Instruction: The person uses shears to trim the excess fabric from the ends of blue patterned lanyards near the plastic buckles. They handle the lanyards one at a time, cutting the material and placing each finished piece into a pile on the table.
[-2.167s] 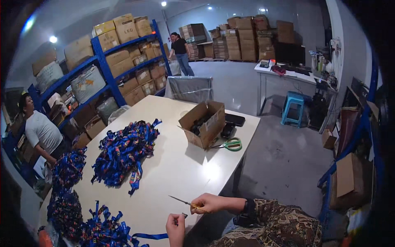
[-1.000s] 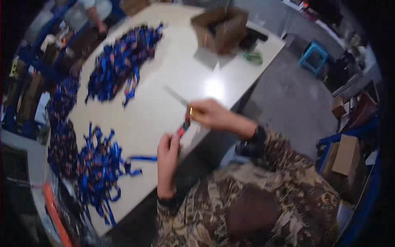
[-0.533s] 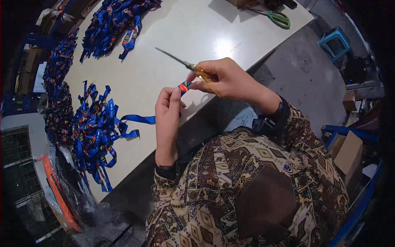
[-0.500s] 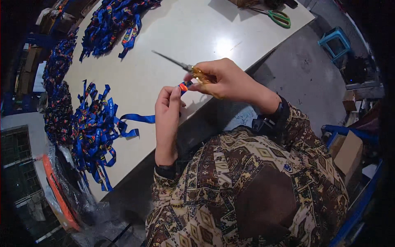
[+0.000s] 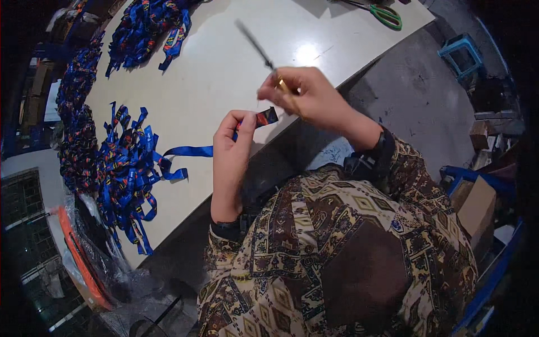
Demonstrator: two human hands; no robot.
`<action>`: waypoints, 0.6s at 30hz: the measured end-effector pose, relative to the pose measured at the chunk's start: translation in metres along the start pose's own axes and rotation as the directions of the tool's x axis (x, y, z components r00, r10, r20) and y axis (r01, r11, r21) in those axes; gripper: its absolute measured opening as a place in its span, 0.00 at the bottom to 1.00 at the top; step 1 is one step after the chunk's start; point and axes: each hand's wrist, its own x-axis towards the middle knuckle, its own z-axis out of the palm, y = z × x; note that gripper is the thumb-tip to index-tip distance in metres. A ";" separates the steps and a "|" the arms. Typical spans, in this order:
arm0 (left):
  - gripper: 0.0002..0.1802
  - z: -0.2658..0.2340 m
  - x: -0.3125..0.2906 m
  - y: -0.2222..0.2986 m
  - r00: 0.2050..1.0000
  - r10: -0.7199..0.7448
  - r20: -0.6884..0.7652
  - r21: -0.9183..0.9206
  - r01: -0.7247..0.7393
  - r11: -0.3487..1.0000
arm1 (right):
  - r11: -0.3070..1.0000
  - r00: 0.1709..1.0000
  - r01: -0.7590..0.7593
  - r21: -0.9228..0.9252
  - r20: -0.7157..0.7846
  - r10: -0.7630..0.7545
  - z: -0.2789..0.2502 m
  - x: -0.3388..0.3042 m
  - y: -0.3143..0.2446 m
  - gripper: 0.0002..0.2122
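My left hand (image 5: 231,146) pinches a blue ribbon strap (image 5: 267,117) with a colourful print between thumb and fingers. The strap's dark short end sticks out to the right of the thumb. Held in my right hand (image 5: 317,100) is a pair of gold-handled scissors (image 5: 257,48), its blurred blades together and pointing up and away to the left. The scissors are apart from the strap. A faint thread-like line shows below my right fingertips. Left of my left hand, a blue ribbon length (image 5: 191,151) runs to a loose pile of similar straps (image 5: 126,174).
More straps form a far heap (image 5: 147,36) and a long heap (image 5: 76,129) along the left edge of the white table (image 5: 219,73). Green-handled scissors (image 5: 386,17) lie at the far right corner. A blue stool (image 5: 461,56) and a cardboard box (image 5: 476,205) stand off to the right.
My right hand has drawn away rightward from the strap, and the scissors have tilted more upright. The strap's end now shows beyond my left thumb. My left hand keeps its pinch.
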 end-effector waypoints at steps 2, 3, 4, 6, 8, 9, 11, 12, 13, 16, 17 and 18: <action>0.10 -0.005 -0.003 0.000 0.999 0.031 -0.029 0.076 -0.029 0.997 | 0.981 0.995 -0.101 0.166 0.007 0.101 -0.006 0.001 -0.011 0.10; 0.10 -0.007 -0.004 -0.001 0.998 0.047 -0.042 0.112 -0.042 0.993 | 0.981 0.995 -0.100 0.167 0.013 0.100 -0.010 0.002 -0.013 0.10; 0.10 -0.005 0.000 -0.005 0.999 0.040 -0.025 0.107 -0.037 0.994 | 0.978 0.980 -0.176 0.114 0.114 0.164 -0.023 -0.002 -0.010 0.11; 0.09 -0.001 0.009 -0.012 1.000 0.015 -0.010 0.085 -0.014 0.996 | 0.950 0.904 -0.312 -0.009 0.303 0.300 -0.040 -0.008 -0.004 0.12; 0.09 -0.001 0.006 -0.008 1.000 0.010 -0.029 0.084 -0.007 0.996 | 0.975 0.942 -0.218 -0.042 0.251 0.221 -0.034 -0.006 -0.001 0.12; 0.09 -0.001 0.005 -0.006 0.999 0.015 -0.037 0.086 -0.012 0.996 | 0.989 0.971 -0.126 -0.082 0.194 0.140 -0.030 -0.004 0.001 0.11; 0.09 0.001 0.003 -0.002 0.998 0.024 -0.051 0.091 -0.020 0.996 | 0.992 0.989 -0.036 -0.123 0.142 0.053 -0.023 -0.001 0.002 0.11; 0.09 0.001 0.003 -0.003 0.999 0.022 -0.048 0.090 -0.018 0.996 | 0.983 0.986 -0.027 -0.184 0.154 0.056 -0.020 0.000 0.002 0.11; 0.09 0.000 0.004 -0.005 0.998 0.042 -0.047 0.107 -0.036 0.994 | 0.970 0.984 -0.017 -0.242 0.167 0.059 -0.017 0.000 0.001 0.10; 0.09 -0.001 0.005 -0.007 0.996 0.080 -0.044 0.145 -0.073 0.987 | 0.948 0.980 0.002 -0.317 0.190 0.061 -0.012 0.004 0.001 0.09; 0.09 -0.001 0.005 -0.007 0.996 0.077 -0.053 0.151 -0.069 0.986 | 0.942 0.978 0.012 -0.335 0.202 0.059 -0.011 0.005 0.002 0.09; 0.09 -0.002 0.004 -0.007 0.995 0.075 -0.063 0.156 -0.064 0.986 | 0.936 0.975 0.023 -0.352 0.215 0.057 -0.011 0.005 0.002 0.09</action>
